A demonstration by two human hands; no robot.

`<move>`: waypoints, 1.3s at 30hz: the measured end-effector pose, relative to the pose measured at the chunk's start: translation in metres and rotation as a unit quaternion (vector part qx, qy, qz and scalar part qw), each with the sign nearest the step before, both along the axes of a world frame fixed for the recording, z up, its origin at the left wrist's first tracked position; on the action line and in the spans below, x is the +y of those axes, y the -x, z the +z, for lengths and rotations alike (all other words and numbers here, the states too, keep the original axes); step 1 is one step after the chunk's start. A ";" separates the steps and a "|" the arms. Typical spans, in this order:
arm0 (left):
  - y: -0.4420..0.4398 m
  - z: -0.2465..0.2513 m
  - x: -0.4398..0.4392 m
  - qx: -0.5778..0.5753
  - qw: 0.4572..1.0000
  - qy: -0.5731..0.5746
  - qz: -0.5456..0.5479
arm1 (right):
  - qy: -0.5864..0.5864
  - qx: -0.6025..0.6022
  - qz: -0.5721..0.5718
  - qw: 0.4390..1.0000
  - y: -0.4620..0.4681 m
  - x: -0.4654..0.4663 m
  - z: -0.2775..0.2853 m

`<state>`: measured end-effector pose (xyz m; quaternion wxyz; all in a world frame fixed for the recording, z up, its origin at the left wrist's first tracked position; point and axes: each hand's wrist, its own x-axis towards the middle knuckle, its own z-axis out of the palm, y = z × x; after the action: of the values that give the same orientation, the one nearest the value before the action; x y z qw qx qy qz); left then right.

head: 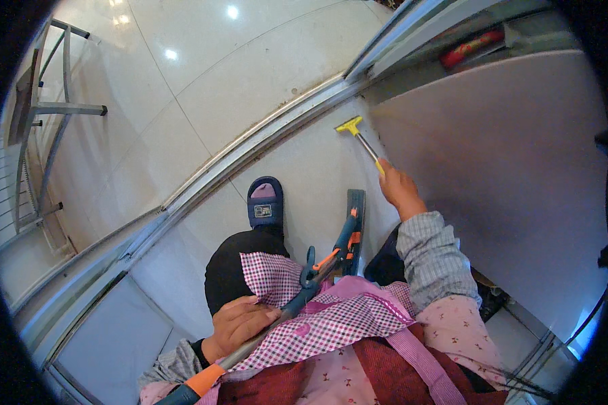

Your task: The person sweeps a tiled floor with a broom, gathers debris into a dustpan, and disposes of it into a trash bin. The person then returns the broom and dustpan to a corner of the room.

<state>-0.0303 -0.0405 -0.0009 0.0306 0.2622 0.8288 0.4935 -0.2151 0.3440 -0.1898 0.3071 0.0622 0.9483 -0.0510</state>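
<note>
My right hand (401, 188) is closed around the yellow handle of a scraper (369, 147). The scraper's wide yellow head is at the floor tiles, near the corner between the sliding-door track and a pale panel. A mop pole (248, 348) lies slantwise across my lap, over a checked apron (329, 334). My left hand (243, 324) rests on my thigh against the pole; whether its fingers grip the pole is not plain. The pole joins a flat dark mop head (355, 228) with orange parts, standing between my feet.
A metal door track (263, 136) crosses the tiled floor diagonally. At the right stands a large pale panel (491, 152), with a red object (473, 48) behind it. A metal-framed rack or chair (68, 109) is at the far left. My slippered foot (266, 205) is near the track. Cables hang lower right.
</note>
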 end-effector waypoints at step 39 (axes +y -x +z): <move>-0.015 -0.001 -0.004 0.026 0.999 -0.017 0.028 | 0.057 0.038 0.144 0.987 -0.102 -0.094 -0.014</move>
<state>-0.0157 -0.0442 -0.0022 -0.0097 0.2519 0.8280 0.5009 -0.1131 0.2499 -0.2035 0.2781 -0.0948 0.9538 -0.0623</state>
